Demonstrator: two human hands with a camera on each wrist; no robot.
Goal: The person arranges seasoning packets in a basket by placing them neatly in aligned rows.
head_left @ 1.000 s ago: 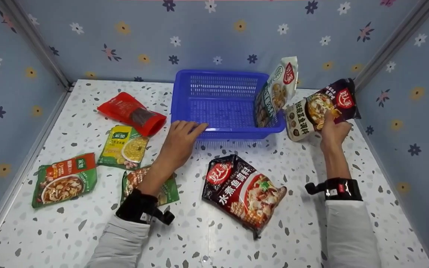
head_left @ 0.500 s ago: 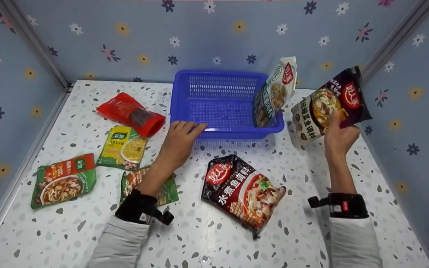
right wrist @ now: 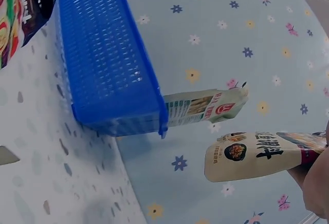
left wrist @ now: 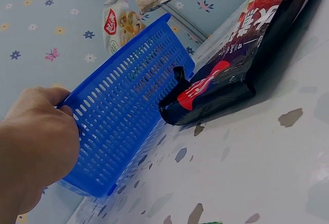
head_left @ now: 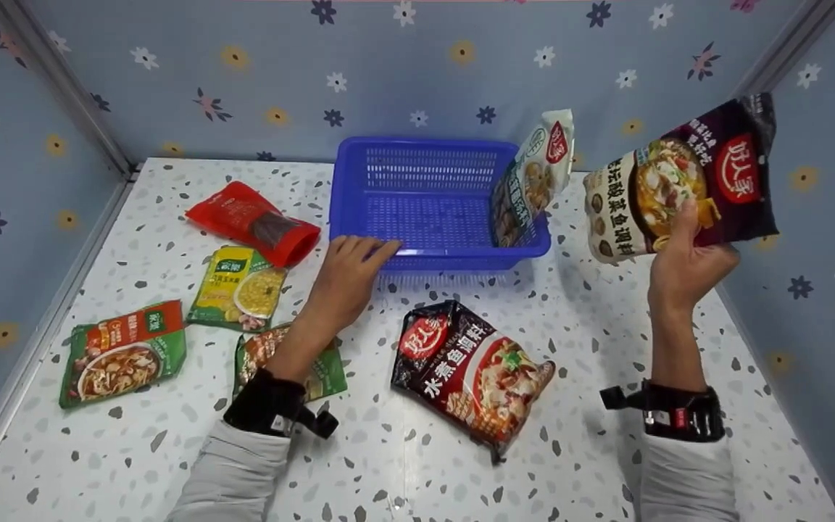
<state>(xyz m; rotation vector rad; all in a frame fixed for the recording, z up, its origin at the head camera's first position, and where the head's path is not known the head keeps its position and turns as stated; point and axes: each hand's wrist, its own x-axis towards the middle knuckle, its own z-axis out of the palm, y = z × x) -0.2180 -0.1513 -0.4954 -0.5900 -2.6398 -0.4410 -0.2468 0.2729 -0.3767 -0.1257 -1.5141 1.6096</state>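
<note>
My right hand grips a purple-and-cream fish seasoning packet, thumb across its printed front, raised above the table to the right of the blue basket. In the right wrist view the packet's cream end points toward the basket. My left hand holds the basket's near rim at the left corner; the left wrist view shows its fingers curled at that rim. A white-and-green packet leans upright inside the basket's right end, its top above the rim.
A black-and-red seasoning packet lies in front of the basket. To the left are a red pouch, a yellow-green packet and a green-red packet. Another green packet is partly under the left forearm. Flowered panels enclose the table.
My right hand has lifted the purple-and-cream packet up and to the right, away from the basket and closer to the head camera. The left hand and basket have stayed put.
</note>
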